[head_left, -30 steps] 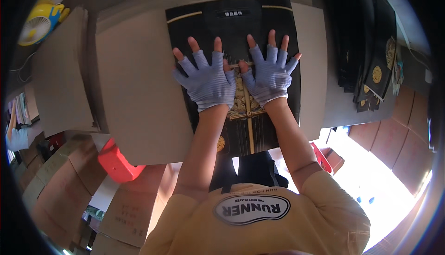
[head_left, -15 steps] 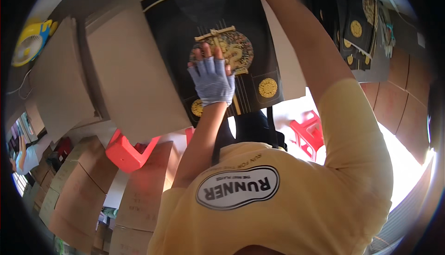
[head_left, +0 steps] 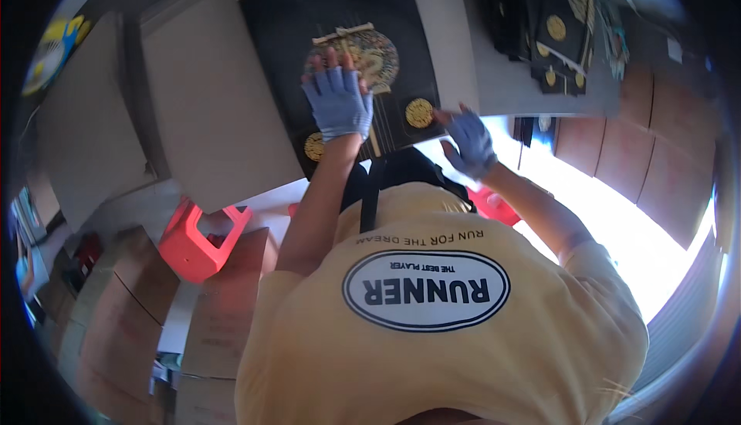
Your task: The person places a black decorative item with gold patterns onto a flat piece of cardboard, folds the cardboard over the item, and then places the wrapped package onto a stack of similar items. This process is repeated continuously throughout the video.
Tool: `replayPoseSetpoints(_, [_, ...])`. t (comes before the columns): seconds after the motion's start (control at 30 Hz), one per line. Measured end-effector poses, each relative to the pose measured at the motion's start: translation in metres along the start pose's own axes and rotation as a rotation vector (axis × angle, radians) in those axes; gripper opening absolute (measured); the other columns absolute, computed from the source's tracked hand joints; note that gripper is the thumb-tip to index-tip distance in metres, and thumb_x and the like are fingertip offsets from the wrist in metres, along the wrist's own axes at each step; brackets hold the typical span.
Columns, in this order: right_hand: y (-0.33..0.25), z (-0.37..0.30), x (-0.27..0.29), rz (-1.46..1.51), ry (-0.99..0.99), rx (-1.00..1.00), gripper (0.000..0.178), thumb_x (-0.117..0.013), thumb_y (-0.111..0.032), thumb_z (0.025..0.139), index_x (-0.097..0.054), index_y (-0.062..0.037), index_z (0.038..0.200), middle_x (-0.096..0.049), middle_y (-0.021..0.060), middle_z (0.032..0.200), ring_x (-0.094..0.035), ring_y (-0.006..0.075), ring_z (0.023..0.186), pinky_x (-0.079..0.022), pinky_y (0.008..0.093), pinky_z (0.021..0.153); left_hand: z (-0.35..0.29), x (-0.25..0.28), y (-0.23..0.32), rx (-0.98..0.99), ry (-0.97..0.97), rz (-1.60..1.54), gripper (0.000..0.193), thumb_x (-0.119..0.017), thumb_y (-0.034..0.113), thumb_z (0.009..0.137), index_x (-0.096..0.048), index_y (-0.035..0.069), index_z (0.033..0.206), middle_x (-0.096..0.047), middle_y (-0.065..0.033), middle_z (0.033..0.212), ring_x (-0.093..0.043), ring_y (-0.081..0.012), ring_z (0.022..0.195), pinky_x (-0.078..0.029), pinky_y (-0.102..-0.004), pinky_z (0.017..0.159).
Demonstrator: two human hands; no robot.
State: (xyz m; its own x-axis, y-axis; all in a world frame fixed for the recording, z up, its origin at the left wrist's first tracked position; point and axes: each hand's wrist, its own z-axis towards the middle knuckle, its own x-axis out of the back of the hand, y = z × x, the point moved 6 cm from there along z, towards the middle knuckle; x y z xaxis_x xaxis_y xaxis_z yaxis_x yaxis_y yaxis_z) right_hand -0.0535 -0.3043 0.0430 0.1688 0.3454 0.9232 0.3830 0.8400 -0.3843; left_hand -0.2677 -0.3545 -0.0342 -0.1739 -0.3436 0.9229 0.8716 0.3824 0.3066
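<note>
A flat black panel (head_left: pixel 270 47) with gold designs lies on the pale board-covered table in front of me. A large round multicoloured and gold emblem (head_left: pixel 382 58) fills its middle, and smaller gold medallions (head_left: pixel 419 113) mark its near corners. My left hand (head_left: pixel 340 104), in a blue-grey fingerless glove, rests flat over the emblem's lower left part, fingers extended. My right hand (head_left: pixel 468 141), gloved the same way, is beside the panel's near right corner with its fingers apart. Its fingertips are close to a medallion; I cannot tell whether they touch. No object shows in either hand.
Brown sheets (head_left: pixel 208 93) cover the table to the left. More black and gold pieces (head_left: pixel 552 31) lie at far right. A red plastic stool (head_left: pixel 197 243) and cartons (head_left: pixel 127 332) stand at left, with stacked cartons (head_left: pixel 644 139) at right. A yellow fan (head_left: pixel 46 58) is far left.
My right hand has come back from the panel's far edge to its near right corner. My left hand stays flat on the emblem. The whole view has shifted slightly.
</note>
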Motion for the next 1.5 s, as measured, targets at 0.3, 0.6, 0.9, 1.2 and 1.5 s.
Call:
replayPoseSetpoints(0.3, [-0.030, 0.487, -0.094, -0.500, 0.327, 0.152, 0.058, -0.034, -0.036, 0.095, -0.031, -0.0056, 0.144, -0.034, 0.0177, 0.149, -0.031, 0.0328, 0.138, -0.022, 0.0464, 0.114, -0.063, -0.014, 0.044, 0.132, -0.105, -0.255, 0.063, -0.050, 0.036, 0.088, -0.034, 0.010, 0.143, -0.022, -0.0291, 0.150, -0.022, -0.0482, 0.138, -0.020, -0.0615, 0.109])
replayPoseSetpoints(0.6, [-0.200, 0.257, -0.190, -0.055, -0.718, 0.542, 0.044, -0.052, -0.038, 0.089, -0.051, -0.0158, 0.127, -0.053, 0.0109, 0.131, -0.049, 0.0257, 0.122, -0.038, 0.0452, 0.103, -0.085, -0.038, 0.046, 0.133, -0.096, -0.295, 0.064, -0.046, 0.037, 0.090, -0.037, 0.000, 0.140, -0.022, -0.0310, 0.149, -0.017, -0.0478, 0.140, -0.018, -0.0601, 0.110])
replayPoseSetpoints(0.9, [-0.213, 0.116, -0.128, 0.733, -0.721, 0.460, 0.035, -0.048, -0.033, 0.094, -0.060, -0.0156, 0.122, -0.064, 0.0085, 0.117, -0.062, 0.0324, 0.102, -0.048, 0.0436, 0.088, -0.075, -0.009, 0.040, 0.072, -0.007, -0.229, 0.075, -0.056, 0.043, 0.084, -0.030, 0.006, 0.144, -0.026, -0.0281, 0.147, -0.024, -0.0470, 0.137, -0.023, -0.0630, 0.105])
replayPoseSetpoints(1.2, [0.052, 0.053, -0.038, 0.432, 0.160, -0.990, 0.061, -0.060, -0.039, 0.083, -0.038, -0.0122, 0.133, -0.047, 0.0243, 0.133, -0.049, 0.0437, 0.120, -0.044, 0.0464, 0.095, -0.071, -0.003, 0.056, -0.018, 0.015, -0.021, 0.064, -0.057, 0.035, 0.085, -0.037, 0.007, 0.139, -0.032, -0.0301, 0.142, -0.029, -0.0485, 0.133, -0.028, -0.0606, 0.105])
replayPoseSetpoints(1.5, [0.178, -0.032, 0.138, 0.559, 0.623, -0.550, 0.061, -0.062, -0.011, 0.085, -0.039, -0.0176, 0.142, -0.061, 0.0231, 0.111, -0.062, 0.0414, 0.092, -0.050, 0.0395, 0.081, 0.049, 0.024, 0.238, -0.459, 0.119, -0.160, 0.070, -0.041, 0.049, 0.093, -0.029, 0.007, 0.147, -0.017, -0.0307, 0.151, -0.018, -0.0502, 0.138, -0.019, -0.0610, 0.107])
